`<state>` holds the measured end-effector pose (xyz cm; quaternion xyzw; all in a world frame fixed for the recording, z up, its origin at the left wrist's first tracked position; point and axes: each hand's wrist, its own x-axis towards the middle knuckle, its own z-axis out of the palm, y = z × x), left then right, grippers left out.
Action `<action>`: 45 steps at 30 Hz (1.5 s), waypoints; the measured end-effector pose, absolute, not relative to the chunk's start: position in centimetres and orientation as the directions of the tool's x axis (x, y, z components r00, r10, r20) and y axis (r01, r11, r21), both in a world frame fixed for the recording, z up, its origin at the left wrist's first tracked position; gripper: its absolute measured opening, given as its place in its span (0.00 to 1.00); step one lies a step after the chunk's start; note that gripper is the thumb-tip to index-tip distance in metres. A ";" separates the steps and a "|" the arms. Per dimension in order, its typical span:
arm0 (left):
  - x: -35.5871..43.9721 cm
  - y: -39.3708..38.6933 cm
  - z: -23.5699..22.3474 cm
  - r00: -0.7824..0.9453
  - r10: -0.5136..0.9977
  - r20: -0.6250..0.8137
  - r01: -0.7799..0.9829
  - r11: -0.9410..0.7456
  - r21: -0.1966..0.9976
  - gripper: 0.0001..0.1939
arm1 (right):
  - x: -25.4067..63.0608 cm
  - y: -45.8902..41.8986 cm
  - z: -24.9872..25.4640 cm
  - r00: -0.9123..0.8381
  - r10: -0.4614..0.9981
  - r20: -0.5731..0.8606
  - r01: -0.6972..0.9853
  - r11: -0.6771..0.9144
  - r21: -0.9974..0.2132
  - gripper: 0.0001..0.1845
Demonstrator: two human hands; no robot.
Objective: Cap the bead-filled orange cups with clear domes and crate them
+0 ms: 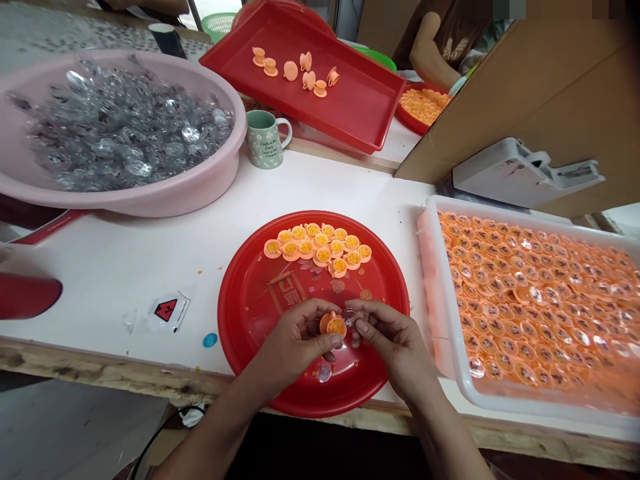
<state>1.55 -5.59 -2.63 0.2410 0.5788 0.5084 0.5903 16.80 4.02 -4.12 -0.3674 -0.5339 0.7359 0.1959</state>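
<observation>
From where I stood, the white tabletop [170, 263] filled most of the view. On the right sat a bin [453, 320] packed with rows of orange cups under clear tops. On the left a pink basin [200, 201] was heaped with clear plastic pieces. Towards the back, an oblong tray [367, 110] lay slanted, a few orange cups scattered on it, and beyond it to the right I could see another person's arm [427, 50].

The round tray [250, 300] lay in front of the person, near the edge. Over it worked two hands, close together. The left hand [303, 330] was nearly closed, thumb and fingers pinched around one cup [336, 325], which was off the tray, its yellow-filled mouth showing. The right hand [393, 333] was just as narrow, thumb and fingertips gripping a small clear disc [349, 319] right beside that cup; I couldn't tell whether the two touched.

A green mug [265, 141] stood by the basin. On the left of the round tray lay a label [166, 309]. More filled cups [323, 255] were clustered at the tray's far side, and a blue cap [210, 340] rested just outside its rim.
</observation>
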 end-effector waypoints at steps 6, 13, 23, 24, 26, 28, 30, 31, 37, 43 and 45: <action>1.6 -5.5 -2.7 -0.198 0.870 -0.451 -0.298 0.384 0.874 0.12 | 17.2 4.1 -4.4 -0.661 0.671 -0.337 0.044 -0.413 -0.910 0.12; 1.4 -5.4 -2.6 -0.283 0.830 -0.481 -0.272 0.412 0.870 0.13 | 17.6 4.8 -4.2 -0.653 0.657 -0.377 -0.027 -0.517 -0.855 0.13; 1.5 -5.2 -2.6 -0.263 0.825 -0.501 -0.249 0.444 0.861 0.15 | 17.3 4.6 -4.0 -0.655 0.648 -0.390 -0.095 -0.582 -0.807 0.17; 1.5 -5.2 -2.6 -0.266 0.825 -0.499 -0.246 0.443 0.862 0.15 | 17.4 4.6 -3.9 -0.663 0.636 -0.395 -0.091 -0.592 -0.800 0.17; 1.5 -5.3 -2.6 -0.276 0.826 -0.491 -0.243 0.435 0.867 0.15 | 17.4 4.7 -3.8 -0.678 0.611 -0.409 -0.078 -0.613 -0.786 0.13; 1.6 -5.3 -2.5 -0.280 0.826 -0.490 -0.250 0.430 0.868 0.15 | 17.4 4.8 -3.8 -0.685 0.596 -0.420 -0.070 -0.627 -0.775 0.11; 1.6 -5.3 -2.5 -0.282 0.824 -0.492 -0.263 0.427 0.865 0.15 | 17.3 4.8 -3.8 -0.671 0.611 -0.420 -0.080 -0.623 -0.778 0.11; 1.6 -5.3 -2.5 -0.282 0.822 -0.495 -0.269 0.427 0.863 0.15 | 17.3 4.8 -3.9 -0.662 0.622 -0.418 -0.088 -0.618 -0.781 0.11; 1.5 -5.4 -2.5 -0.266 0.823 -0.503 -0.265 0.439 0.858 0.16 | 17.2 4.6 -4.2 -0.658 0.622 -0.424 -0.053 -0.600 -0.798 0.14; 1.3 -5.3 -2.5 -0.268 0.832 -0.486 -0.265 0.421 0.867 0.17 | 17.2 4.6 -4.3 -0.628 0.657 -0.418 0.020 -0.523 -0.852 0.10; 1.3 -5.3 -2.5 -0.269 0.832 -0.485 -0.262 0.421 0.868 0.17 | 17.3 4.6 -4.3 -0.608 0.676 -0.416 0.030 -0.503 -0.864 0.11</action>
